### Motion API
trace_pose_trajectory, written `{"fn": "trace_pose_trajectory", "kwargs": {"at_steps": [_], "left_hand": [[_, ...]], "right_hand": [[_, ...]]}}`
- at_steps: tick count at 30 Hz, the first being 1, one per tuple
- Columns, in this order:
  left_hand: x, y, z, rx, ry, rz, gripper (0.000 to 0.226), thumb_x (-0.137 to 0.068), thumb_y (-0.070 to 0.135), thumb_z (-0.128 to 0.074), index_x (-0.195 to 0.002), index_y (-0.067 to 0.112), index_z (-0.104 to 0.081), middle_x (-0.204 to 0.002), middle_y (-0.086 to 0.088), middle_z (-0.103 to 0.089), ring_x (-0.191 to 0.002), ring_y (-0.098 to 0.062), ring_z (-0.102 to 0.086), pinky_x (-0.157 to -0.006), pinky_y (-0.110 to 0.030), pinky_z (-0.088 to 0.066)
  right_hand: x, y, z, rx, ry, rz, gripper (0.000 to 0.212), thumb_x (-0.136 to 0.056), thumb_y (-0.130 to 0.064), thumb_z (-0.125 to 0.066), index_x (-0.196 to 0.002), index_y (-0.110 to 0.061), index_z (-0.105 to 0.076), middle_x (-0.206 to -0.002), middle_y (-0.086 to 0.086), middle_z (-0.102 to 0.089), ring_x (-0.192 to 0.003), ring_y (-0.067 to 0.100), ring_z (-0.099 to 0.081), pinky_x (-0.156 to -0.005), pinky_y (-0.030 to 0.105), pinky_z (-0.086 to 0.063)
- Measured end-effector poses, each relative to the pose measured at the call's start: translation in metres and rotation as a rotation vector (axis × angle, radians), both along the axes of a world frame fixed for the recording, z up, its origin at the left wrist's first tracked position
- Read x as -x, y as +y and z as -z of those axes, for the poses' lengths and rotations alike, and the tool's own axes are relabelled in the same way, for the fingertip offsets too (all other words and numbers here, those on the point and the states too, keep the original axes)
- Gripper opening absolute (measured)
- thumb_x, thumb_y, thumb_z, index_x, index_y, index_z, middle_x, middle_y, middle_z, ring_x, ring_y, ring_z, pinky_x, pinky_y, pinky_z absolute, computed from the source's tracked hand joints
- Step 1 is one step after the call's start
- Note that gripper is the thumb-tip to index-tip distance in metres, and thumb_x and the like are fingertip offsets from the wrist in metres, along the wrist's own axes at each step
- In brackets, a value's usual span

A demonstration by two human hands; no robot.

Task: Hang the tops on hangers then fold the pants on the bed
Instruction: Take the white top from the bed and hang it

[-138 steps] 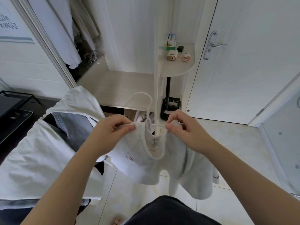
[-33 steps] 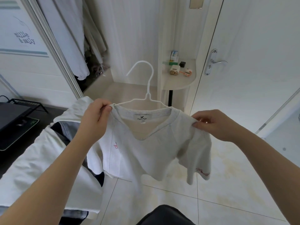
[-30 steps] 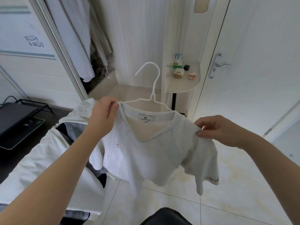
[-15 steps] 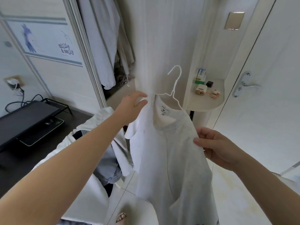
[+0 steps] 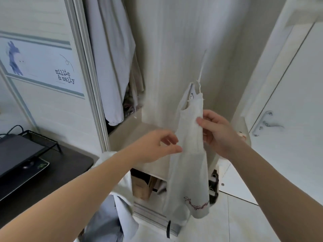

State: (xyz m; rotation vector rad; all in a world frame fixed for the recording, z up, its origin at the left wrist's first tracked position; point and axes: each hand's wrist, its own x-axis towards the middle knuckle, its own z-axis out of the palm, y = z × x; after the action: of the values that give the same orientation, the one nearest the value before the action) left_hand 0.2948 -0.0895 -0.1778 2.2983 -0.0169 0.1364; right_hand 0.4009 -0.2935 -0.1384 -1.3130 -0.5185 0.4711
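Note:
A white top (image 5: 188,172) with red embroidery at its hem hangs edge-on from a white hanger (image 5: 201,74), whose hook is blurred and points up in front of the wardrobe panel. My right hand (image 5: 218,133) pinches the top's near shoulder between thumb and fingers. To the left of the top is my left hand (image 5: 155,145), its fingers loosely spread and its thumb tip at the fabric's edge. More clothes (image 5: 113,203), white and blue-grey, lie in a pile below my left forearm.
The open wardrobe holds hanging white garments (image 5: 108,58) beside a sliding door (image 5: 52,75) with a printed picture. A black desk (image 5: 52,172) with a monitor stands at the left. A white room door with a handle (image 5: 265,123) is on the right. Brown bags (image 5: 141,187) sit in a low compartment.
The top has turned from facing me to edge-on and risen toward the wardrobe. My left hand has let go of its shoulder and dropped lower beside it. My right hand keeps its hold.

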Motion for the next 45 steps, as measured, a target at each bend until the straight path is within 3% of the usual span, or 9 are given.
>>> {"fn": "trace_pose_trajectory", "kwargs": {"at_steps": [5,9,13,17,22,26,33,39,45], "left_hand": [[-0.039,0.037,-0.042,-0.004,-0.146,0.008,0.048,-0.067,0.065,-0.08,-0.098,0.034,-0.06,-0.101,0.016,-0.067,-0.096,0.001,-0.062,-0.079,-0.013,-0.045],[-0.066,0.059,-0.076,-0.042,-0.252,-0.053,0.063,-0.055,0.078,-0.073,-0.099,0.039,-0.05,-0.098,0.018,-0.063,-0.09,-0.001,-0.061,-0.08,-0.03,-0.055],[-0.098,0.08,-0.117,-0.101,-0.367,-0.16,0.068,-0.062,0.077,-0.069,-0.107,0.036,-0.039,-0.1,0.018,-0.055,-0.092,-0.008,-0.059,-0.076,-0.037,-0.053],[-0.136,0.112,-0.161,-0.143,-0.525,-0.238,0.038,-0.087,0.043,-0.065,-0.104,0.026,-0.034,-0.092,0.007,-0.053,-0.082,-0.023,-0.059,-0.07,-0.04,-0.049],[-0.176,0.16,-0.223,-0.229,-0.672,-0.253,0.021,-0.093,0.021,-0.052,-0.101,0.026,-0.033,-0.085,0.002,-0.052,-0.075,-0.026,-0.058,-0.059,-0.038,-0.045],[-0.201,0.195,-0.273,-0.3,-0.725,-0.305,0.018,-0.093,0.015,-0.048,-0.102,0.023,-0.034,-0.091,-0.004,-0.055,-0.082,-0.032,-0.06,-0.071,-0.046,-0.052],[-0.241,0.254,-0.343,-0.46,-0.763,-0.466,0.017,-0.094,0.009,-0.043,-0.098,0.022,-0.032,-0.083,0.003,-0.046,-0.065,-0.017,-0.045,-0.054,-0.033,-0.029],[-0.258,0.273,-0.375,-0.557,-0.723,-0.59,0.024,-0.094,0.002,-0.038,-0.103,0.023,-0.033,-0.114,-0.001,-0.05,-0.08,-0.026,-0.048,-0.067,-0.035,-0.036],[-0.265,0.279,-0.375,-0.641,-0.639,-0.628,0.027,-0.093,-0.001,-0.035,-0.108,0.022,-0.032,-0.119,-0.008,-0.052,-0.1,-0.035,-0.06,-0.071,-0.035,-0.037]], "right_hand": [[-0.037,0.069,-0.062,-0.03,-0.102,0.082,0.01,-0.098,-0.005,-0.058,-0.099,-0.008,-0.068,-0.089,0.012,-0.066,-0.069,0.018,-0.064,-0.059,0.025,-0.056],[-0.061,0.117,-0.116,-0.086,-0.171,0.128,0.013,-0.098,-0.004,-0.059,-0.11,-0.002,-0.061,-0.096,0.018,-0.06,-0.071,0.02,-0.064,-0.058,0.027,-0.059],[-0.086,0.159,-0.177,-0.111,-0.267,0.169,0.006,-0.097,-0.003,-0.059,-0.096,-0.008,-0.063,-0.089,0.012,-0.065,-0.068,0.019,-0.066,-0.058,0.027,-0.06],[-0.111,0.192,-0.239,-0.105,-0.367,0.158,0.009,-0.097,-0.004,-0.061,-0.09,-0.009,-0.064,-0.08,0.007,-0.067,-0.067,0.017,-0.067,-0.066,0.032,-0.06],[-0.148,0.23,-0.315,-0.096,-0.462,0.177,0.008,-0.098,-0.007,-0.061,-0.091,-0.01,-0.062,-0.091,0.01,-0.067,-0.073,0.02,-0.067,-0.066,0.03,-0.06],[-0.174,0.262,-0.37,-0.095,-0.535,0.156,0.014,-0.1,-0.008,-0.059,-0.086,-0.011,-0.06,-0.081,0.004,-0.067,-0.065,0.015,-0.067,-0.061,0.026,-0.057],[-0.227,0.313,-0.432,-0.128,-0.57,0.134,0.007,-0.101,-0.005,-0.056,-0.107,-0.006,-0.059,-0.088,0.01,-0.066,-0.074,0.02,-0.066,-0.059,0.024,-0.059],[-0.265,0.337,-0.458,-0.156,-0.494,0.133,0.012,-0.101,0.0,-0.053,-0.111,-0.001,-0.058,-0.099,0.016,-0.065,-0.078,0.023,-0.066,-0.061,0.03,-0.058],[-0.284,0.349,-0.452,-0.123,-0.451,0.124,0.018,-0.097,0.006,-0.055,-0.115,0.008,-0.057,-0.089,0.019,-0.066,-0.079,0.03,-0.067,-0.076,0.041,-0.058]]}}
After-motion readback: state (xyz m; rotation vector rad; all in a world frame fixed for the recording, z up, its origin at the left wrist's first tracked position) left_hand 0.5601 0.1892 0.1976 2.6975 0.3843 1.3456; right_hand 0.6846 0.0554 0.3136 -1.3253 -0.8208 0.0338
